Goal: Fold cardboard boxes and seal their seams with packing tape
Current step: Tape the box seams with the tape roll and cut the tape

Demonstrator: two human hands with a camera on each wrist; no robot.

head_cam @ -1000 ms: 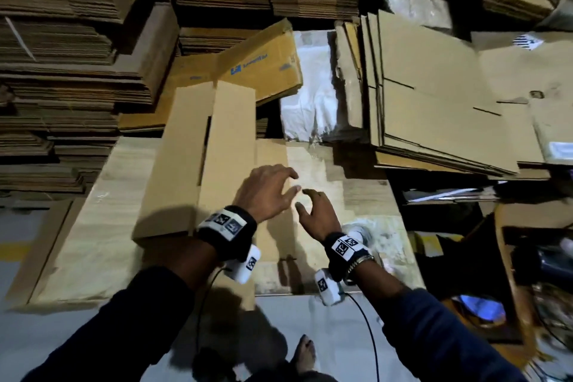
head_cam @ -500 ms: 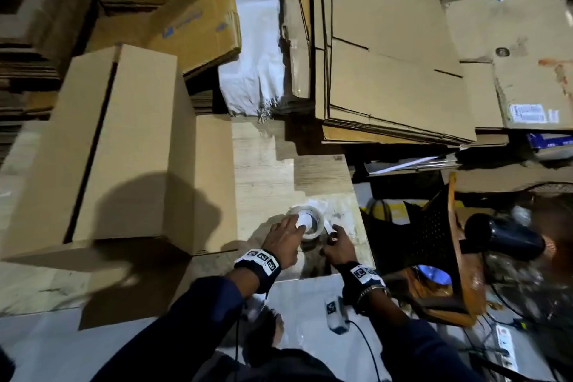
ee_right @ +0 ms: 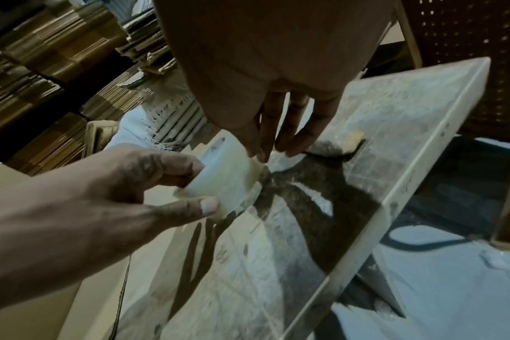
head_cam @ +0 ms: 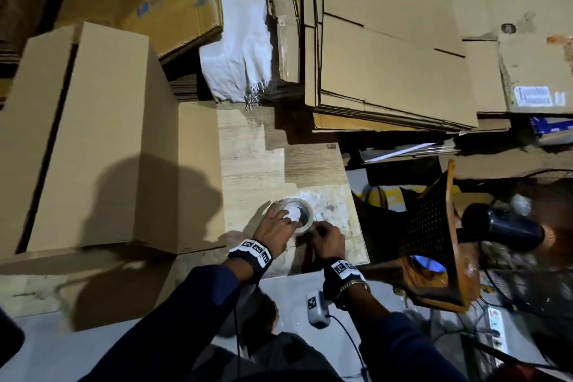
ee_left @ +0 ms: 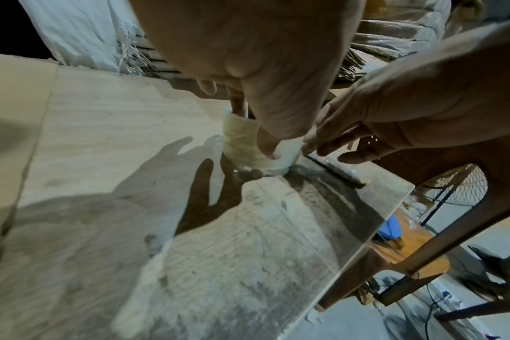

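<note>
Right hand (head_cam: 329, 239) now against tape roll (head_cam: 302, 214)

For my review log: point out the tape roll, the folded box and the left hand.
tape roll (head_cam: 305, 216), head view, on its upper rim.
folded box (head_cam: 102, 139), head view, on its top flap.
left hand (head_cam: 274, 231), head view, on its back.

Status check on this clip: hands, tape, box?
Left hand grips tape roll on table. Right hand fingertips at roll's side. Folded box untaped, left of it.
</note>
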